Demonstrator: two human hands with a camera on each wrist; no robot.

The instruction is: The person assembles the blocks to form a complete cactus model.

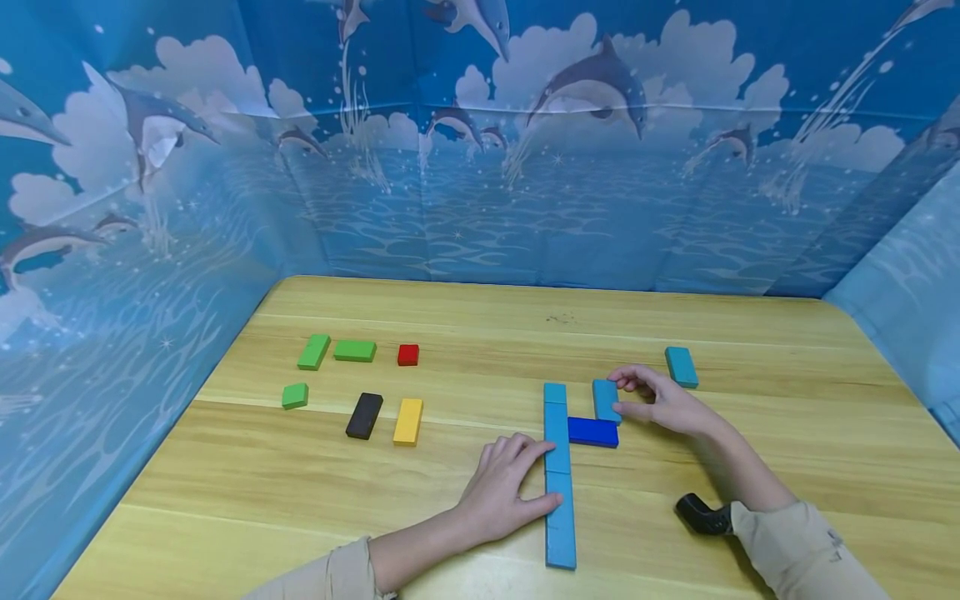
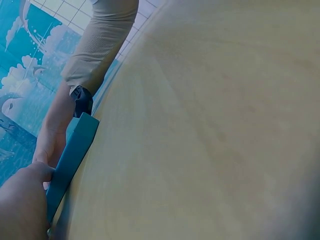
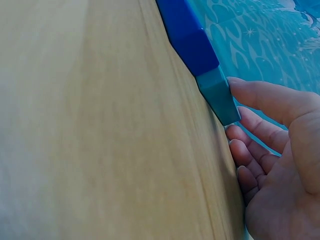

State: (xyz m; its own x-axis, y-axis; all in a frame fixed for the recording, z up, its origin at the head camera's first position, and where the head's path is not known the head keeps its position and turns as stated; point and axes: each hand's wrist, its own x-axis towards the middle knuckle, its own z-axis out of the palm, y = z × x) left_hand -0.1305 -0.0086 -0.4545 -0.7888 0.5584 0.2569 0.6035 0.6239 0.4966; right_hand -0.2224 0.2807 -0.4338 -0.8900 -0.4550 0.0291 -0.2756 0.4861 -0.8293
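Light blue blocks (image 1: 560, 533) lie end to end in a long strip running away from me. My left hand (image 1: 501, 492) rests against the strip's left side, thumb and forefinger touching it; in the left wrist view a light blue block (image 2: 75, 152) rises beside the thumb. Against the strip's right side lies a dark blue block (image 1: 593, 432), crosswise. Beyond its right part stands another light blue block (image 1: 606, 400), lengthwise and touching it. My right hand (image 1: 660, 402) touches that block's right side with thumb and forefinger, the other fingers loosely bent (image 3: 280, 145).
Farther right lies a light blue block (image 1: 682, 367). On the left are several green blocks (image 1: 355, 351), a red block (image 1: 408, 355), a black block (image 1: 364, 416) and a yellow block (image 1: 408, 422). A dolphin-print curtain (image 1: 480, 208) borders the wooden table (image 1: 247, 467).
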